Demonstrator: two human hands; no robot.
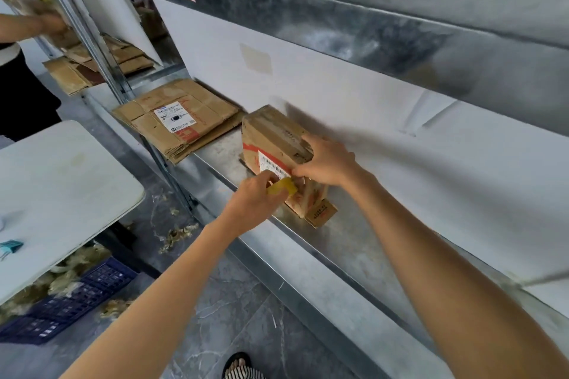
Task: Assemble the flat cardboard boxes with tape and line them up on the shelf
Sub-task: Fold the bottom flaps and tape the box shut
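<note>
A white surface (61, 188) is sitting at far left, with a blue crate (77, 295) lying beneath it. On the shelf (338, 240), a stack of flat cardboard (175, 120) is lying at ten o'clock from the box (274, 138), which is standing on the same shelf. The left hand (255, 197), at the box's seven o'clock, is curling around a yellow tape roll (281, 189). The right hand (326, 163), at four o'clock, is gripping the box's near corner.

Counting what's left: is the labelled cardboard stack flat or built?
Flat: the cardboard stack lies in thin layered sheets on the shelf.
</note>
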